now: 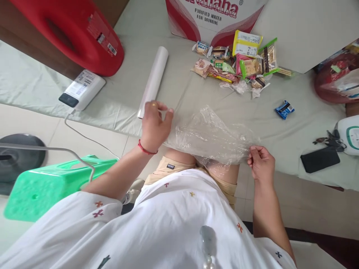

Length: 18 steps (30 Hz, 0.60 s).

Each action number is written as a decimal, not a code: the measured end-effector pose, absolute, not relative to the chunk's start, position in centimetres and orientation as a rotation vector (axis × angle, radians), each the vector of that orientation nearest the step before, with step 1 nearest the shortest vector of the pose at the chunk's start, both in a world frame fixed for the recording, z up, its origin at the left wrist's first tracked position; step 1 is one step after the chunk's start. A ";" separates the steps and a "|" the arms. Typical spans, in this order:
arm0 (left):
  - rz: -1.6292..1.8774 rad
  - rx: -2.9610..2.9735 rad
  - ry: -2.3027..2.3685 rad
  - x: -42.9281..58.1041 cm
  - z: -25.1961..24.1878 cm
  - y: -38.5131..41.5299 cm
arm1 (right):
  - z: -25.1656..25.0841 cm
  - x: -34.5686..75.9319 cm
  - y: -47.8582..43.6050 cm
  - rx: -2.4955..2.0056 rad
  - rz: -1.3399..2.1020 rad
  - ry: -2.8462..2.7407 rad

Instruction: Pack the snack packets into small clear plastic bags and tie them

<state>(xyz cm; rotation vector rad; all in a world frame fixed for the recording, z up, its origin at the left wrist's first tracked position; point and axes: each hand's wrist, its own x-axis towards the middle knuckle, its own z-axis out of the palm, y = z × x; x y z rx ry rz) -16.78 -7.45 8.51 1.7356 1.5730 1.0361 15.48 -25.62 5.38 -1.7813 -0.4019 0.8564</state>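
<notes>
My right hand [261, 161] pinches the right edge of a crumpled sheet of clear plastic film [215, 136], which spreads over the table's front edge and above my knees. Left of the film, my left hand [157, 123] is raised with thumb and fingers apart and nothing visible between them; a red cord is round its wrist. Just beyond it a white roll of film [157, 74] lies slanted on the cloth, its near end beside my fingers.
Behind are wrapped snacks [232, 65] and a water carton [213, 18]. A blue packet [285, 110], black phone [319, 159] and keys lie right. Left stand a red jug [103, 41], a white device [82, 89] with a cable, and a green plastic stool [47, 190].
</notes>
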 end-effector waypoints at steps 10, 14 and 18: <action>0.375 2.464 1.307 -7.5 5.1 -10.5 | 4.1 13.4 -28.8 -2.016 0.723 -0.754; 0.206 2.543 1.249 -8.7 2.1 -9.9 | 5.7 16.4 -29.5 -2.077 0.446 -0.807; 0.176 2.564 1.195 -9.0 2.1 -9.8 | 9.1 16.8 -23.9 -2.039 0.194 -1.290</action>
